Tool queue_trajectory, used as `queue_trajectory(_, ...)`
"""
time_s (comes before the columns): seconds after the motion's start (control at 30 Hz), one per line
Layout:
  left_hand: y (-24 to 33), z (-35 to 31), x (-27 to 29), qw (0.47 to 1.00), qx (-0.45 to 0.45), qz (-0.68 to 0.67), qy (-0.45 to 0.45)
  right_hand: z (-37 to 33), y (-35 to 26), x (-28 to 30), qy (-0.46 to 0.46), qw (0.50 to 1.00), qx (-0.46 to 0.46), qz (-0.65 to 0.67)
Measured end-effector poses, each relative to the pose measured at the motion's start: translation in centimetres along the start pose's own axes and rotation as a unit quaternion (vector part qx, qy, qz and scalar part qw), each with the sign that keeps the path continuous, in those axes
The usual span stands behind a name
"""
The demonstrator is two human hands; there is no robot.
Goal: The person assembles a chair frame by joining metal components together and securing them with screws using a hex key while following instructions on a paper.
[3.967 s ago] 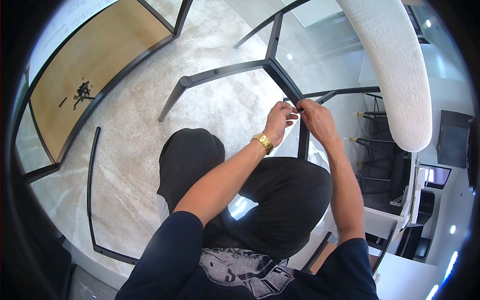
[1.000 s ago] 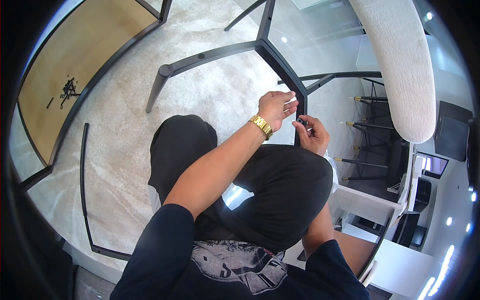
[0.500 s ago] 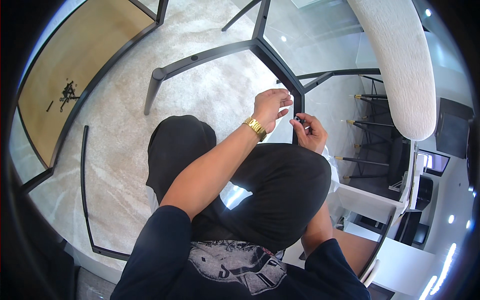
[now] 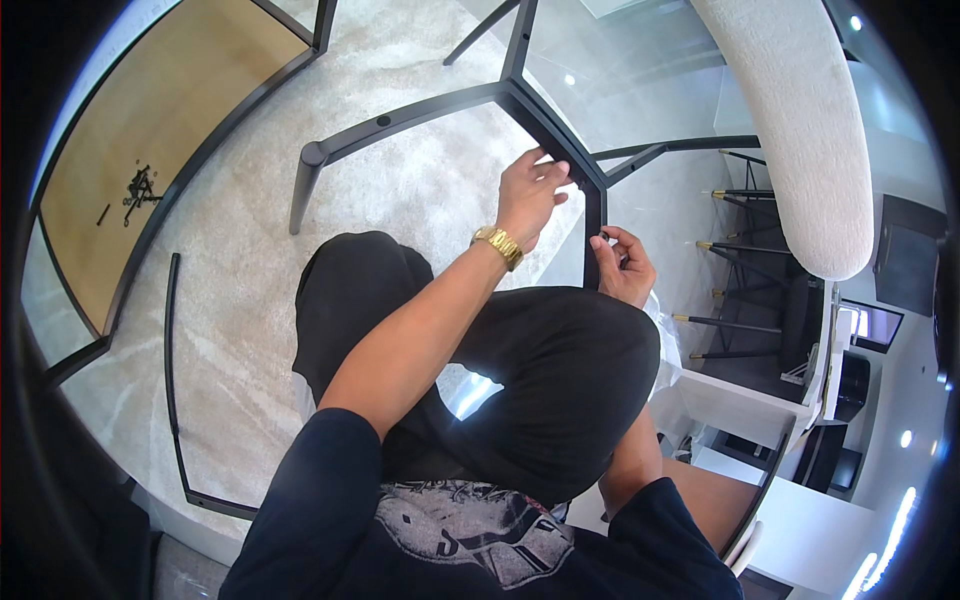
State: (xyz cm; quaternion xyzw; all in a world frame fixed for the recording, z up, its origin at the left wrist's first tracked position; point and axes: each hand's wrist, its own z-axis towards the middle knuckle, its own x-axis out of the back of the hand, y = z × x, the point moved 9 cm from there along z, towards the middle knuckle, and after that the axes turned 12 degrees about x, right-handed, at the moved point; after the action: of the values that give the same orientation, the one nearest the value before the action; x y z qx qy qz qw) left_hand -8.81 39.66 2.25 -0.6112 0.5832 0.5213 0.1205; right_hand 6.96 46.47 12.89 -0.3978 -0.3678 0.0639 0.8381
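A black metal frame [image 4: 540, 118] with angled bars stands before me, beyond my bent knees. My left hand [image 4: 530, 195], with a gold watch [image 4: 499, 246] on its wrist, reaches to the frame's middle bar. Its fingers are apart, and at least one fingertip rests on the bar. My right hand [image 4: 624, 268] is closer to me at the lower end of that bar. Thumb and forefinger pinch a small dark round piece [image 4: 604, 237] against or beside the bar; its exact kind is mostly hidden by the fingers.
On the left, a wooden panel [image 4: 190, 90] with a dark rim carries a pile of black bolts [image 4: 138, 190]. A thin black bar [image 4: 171, 345] lies on the pale rug [image 4: 250, 300]. A white padded cushion [image 4: 790, 130] hangs over the upper right, near dark chair legs [image 4: 745, 247].
My left hand has moved up and slightly left, onto the middle bar. My right hand has brought the small piece right up to the bar.
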Motion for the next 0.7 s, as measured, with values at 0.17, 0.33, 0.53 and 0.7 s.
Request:
queue_trajectory(0.17,1.6,1.5,-0.1,0.988,-0.093,0.119,-0.006,-0.4,0.2,-0.2,0.016,0.998,-0.031,0.042)
queue_trajectory(0.33,2.2,2.2,-0.4,0.986,-0.112,0.111,-0.061,-0.2,0.4,-0.7,0.003,0.997,-0.060,0.042)
queue_trajectory(0.53,1.9,2.4,-0.6,0.988,-0.068,0.085,-0.106,2.8,-5.3,-2.6,-0.115,0.975,0.106,-0.161)
queue_trajectory(0.7,1.8,2.3,-0.8,0.988,-0.038,0.071,-0.131,5.4,-5.0,-5.1,-0.174,0.949,0.121,-0.235)
